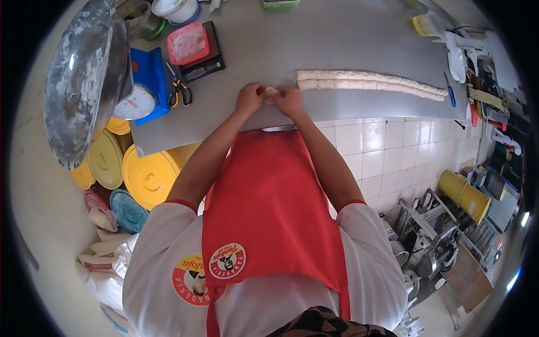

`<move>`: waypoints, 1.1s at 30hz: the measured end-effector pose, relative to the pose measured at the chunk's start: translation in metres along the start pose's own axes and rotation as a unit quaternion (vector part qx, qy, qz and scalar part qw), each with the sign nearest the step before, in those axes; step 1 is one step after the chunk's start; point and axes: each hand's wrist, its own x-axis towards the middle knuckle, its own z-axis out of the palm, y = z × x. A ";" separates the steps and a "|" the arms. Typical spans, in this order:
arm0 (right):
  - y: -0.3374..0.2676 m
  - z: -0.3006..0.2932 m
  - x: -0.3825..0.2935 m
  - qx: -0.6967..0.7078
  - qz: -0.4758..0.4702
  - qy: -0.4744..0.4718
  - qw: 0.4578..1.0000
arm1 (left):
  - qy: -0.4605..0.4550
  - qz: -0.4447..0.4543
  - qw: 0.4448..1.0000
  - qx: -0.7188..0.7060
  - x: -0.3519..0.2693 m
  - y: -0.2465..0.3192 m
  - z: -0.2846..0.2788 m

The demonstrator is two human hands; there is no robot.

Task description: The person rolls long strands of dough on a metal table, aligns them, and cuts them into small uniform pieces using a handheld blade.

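Observation:
Both hands meet over the near part of a grey metal worktable (pixel 261 50). Between the fingers of my left hand (pixel 250 99) and my right hand (pixel 289 101) is a small pale piece of dough (pixel 271 95), partly covered by the fingertips. Just right of my right hand lie two long dough ropes (pixel 362 80), side by side and scored across into short pieces. To the left of my left hand, scissors with black and yellow handles (pixel 180 93) rest on the metal.
A black digital scale (pixel 206 69) bears a red plastic tub (pixel 188 43). Left of it, a blue dial scale (pixel 153 84) carries a large floury metal bowl (pixel 80 84). A blue-handled blade tool (pixel 451 96) lies beyond the ropes' right end. Lidded yellow bins (pixel 149 177) stand below the table's left corner.

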 end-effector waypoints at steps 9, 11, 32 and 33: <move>-0.007 0.015 0.008 -0.046 -0.026 0.050 0.997 | 0.098 -0.005 0.994 0.037 -0.005 0.008 0.017; -0.009 0.013 0.015 -0.066 -0.007 0.049 0.997 | 0.106 -0.001 0.993 0.050 -0.005 0.012 0.023; -0.022 0.014 -0.001 -0.033 0.041 0.118 0.992 | 0.092 0.004 0.996 0.000 0.005 -0.014 0.025; -0.028 0.011 -0.001 -0.023 0.011 0.112 0.993 | 0.106 0.034 0.994 0.012 0.004 -0.016 0.021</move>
